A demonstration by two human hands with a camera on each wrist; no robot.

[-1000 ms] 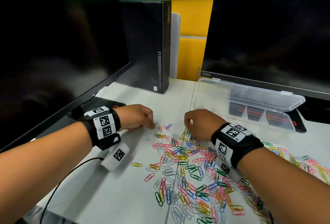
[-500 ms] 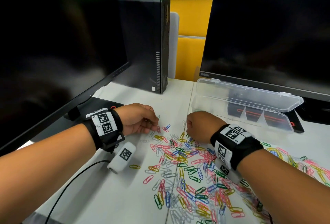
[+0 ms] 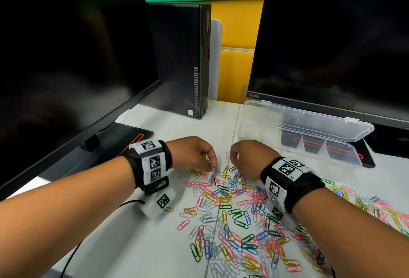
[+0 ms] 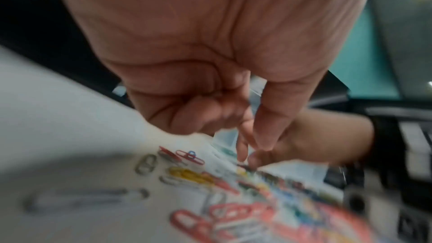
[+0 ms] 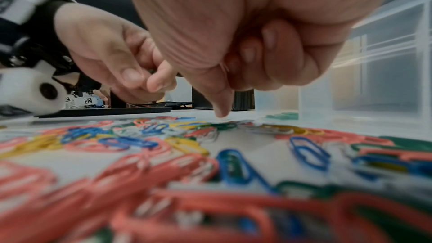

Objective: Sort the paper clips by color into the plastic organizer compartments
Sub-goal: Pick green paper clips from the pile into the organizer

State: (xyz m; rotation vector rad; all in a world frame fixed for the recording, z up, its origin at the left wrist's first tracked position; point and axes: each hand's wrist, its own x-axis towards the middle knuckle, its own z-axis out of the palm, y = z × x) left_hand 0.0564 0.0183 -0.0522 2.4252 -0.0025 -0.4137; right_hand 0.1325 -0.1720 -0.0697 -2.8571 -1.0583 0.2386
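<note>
With both hands (image 3: 221,156) curled at the paper clips (image 3: 232,206) mid-frame on the desk (image 3: 132,244), their grasp unclear, pinch one colour only before reaching the organizer (image 3: 305,136) at right.

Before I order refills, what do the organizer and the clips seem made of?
Organizer: clear, glossy rigid plastic by its look; the monitor base shows through its walls and open lid. Paper clips: probably wire with a smooth coloured coating in pink, blue, green and yellow; the silvery ones look like bare metal. The wire itself can't be confirmed.
</note>
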